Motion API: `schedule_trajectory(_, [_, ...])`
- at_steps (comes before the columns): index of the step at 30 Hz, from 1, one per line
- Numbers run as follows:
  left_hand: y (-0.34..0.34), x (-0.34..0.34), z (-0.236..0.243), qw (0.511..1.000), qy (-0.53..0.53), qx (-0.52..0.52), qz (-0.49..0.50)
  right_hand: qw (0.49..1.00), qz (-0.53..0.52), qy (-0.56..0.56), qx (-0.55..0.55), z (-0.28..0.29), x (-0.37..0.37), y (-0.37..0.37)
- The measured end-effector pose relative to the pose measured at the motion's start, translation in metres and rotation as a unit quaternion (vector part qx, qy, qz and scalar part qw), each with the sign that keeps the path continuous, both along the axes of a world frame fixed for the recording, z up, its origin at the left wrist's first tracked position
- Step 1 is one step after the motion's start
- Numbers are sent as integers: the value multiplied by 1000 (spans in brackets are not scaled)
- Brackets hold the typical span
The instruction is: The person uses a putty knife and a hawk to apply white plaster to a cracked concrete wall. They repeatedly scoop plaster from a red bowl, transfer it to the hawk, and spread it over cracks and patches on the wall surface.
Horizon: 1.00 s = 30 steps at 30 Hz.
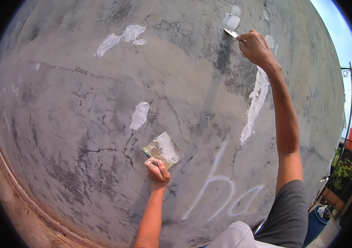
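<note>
R hand (258,48) grips scraper (231,33), L hand (158,172) grips plate (152,149) w/ white goop (166,149), which might drop if plate tips.

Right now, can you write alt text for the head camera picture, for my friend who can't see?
A person's right hand holds a scraper at a white patch on a cracked gray wall. Lower down, the left hand holds a flat board smeared with white paste.

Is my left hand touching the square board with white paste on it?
Touching. The head view shows the left hand closed at the board's lower edge, fingers against it with no gap.
</note>
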<state>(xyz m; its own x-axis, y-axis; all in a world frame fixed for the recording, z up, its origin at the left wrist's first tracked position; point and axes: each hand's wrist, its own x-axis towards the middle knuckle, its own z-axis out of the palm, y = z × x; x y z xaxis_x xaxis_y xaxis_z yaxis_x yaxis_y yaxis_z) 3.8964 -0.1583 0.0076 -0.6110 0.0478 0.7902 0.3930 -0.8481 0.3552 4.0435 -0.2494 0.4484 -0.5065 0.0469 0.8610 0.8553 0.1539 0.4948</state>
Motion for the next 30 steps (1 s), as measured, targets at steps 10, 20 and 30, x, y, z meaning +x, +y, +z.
schedule_trajectory(10, [2, 7, 3, 999, -6, 40, 2, 995, -70, 69, 23, 66, 3, 4])
schedule_trajectory(20, [2, 9, 2, 999, 1, 38, 2, 992, -80, 99, 16, 79, -13, -18])
schedule_trajectory(30, [-1, 4, -3, 999, -2, 0, -48, 1000, -12, 2, 26, 85, -21, -20])
